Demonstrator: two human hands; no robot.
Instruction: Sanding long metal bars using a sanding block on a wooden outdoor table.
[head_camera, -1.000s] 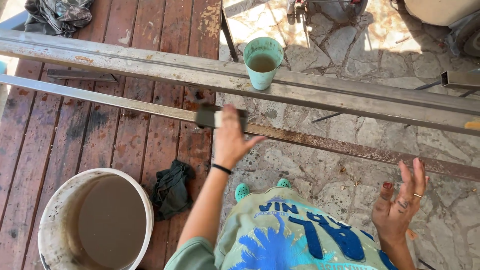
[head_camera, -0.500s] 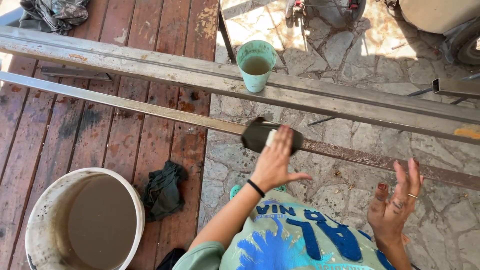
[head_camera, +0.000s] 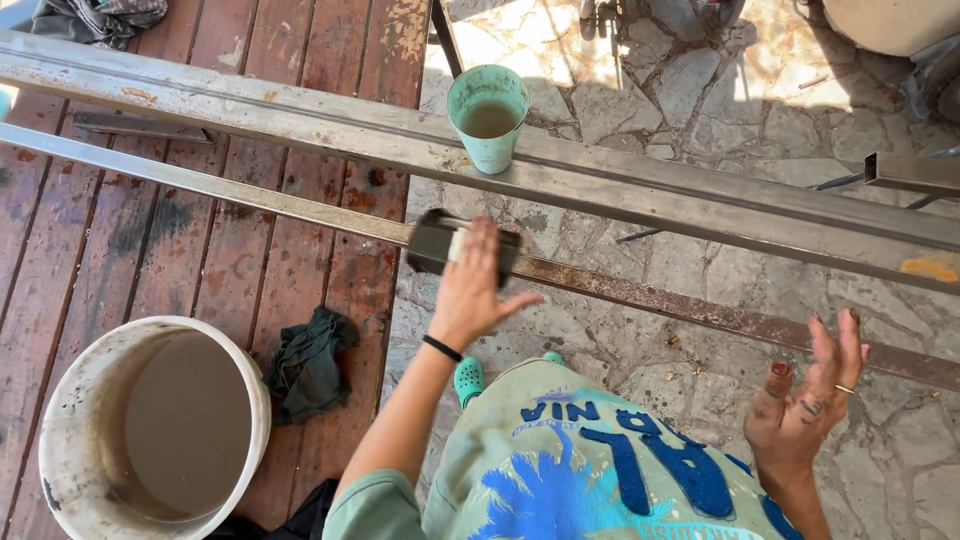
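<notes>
Head view, looking down at you. Your left hand (head_camera: 472, 290) sits near centre of frame, palm down, fingers pressed flat over a dark sanding block (head_camera: 440, 243) w/ a pale strip on top. The block rests on a thin metal bar (head_camera: 230, 190) that runs from 9 o'clock across to approx. 4 o'clock. Left of the block the bar looks grey and clean; right of it the surface is brown w/ rust. A black band circles your left wrist.

Your right hand (head_camera: 805, 400) hangs at 4 o'clock, fingers spread wide, holding nothing, apart from the bar, just below its rusty stretch. A ring shows on one finger, and the nails are red.

Beyond the thin bar, toward 12 o'clock, lies a wider metal beam (head_camera: 640, 185), roughly parallel. A teal cup (head_camera: 488, 118) of murky liquid stands on that beam, just above your left hand.

At 8 o'clock a white bucket (head_camera: 70, 400) holds cloudy brown water. Just beside its right rim a dark green rag (head_camera: 308, 362) lies crumpled on red wooden decking (head_camera: 200, 270). The decking fills the left half; stone paving (head_camera: 680, 90) fills the right. At 6 o'clock you see your own pale green printed shirt (head_camera: 590, 470), and one teal clog (head_camera: 468, 378) beside your left forearm.
</notes>
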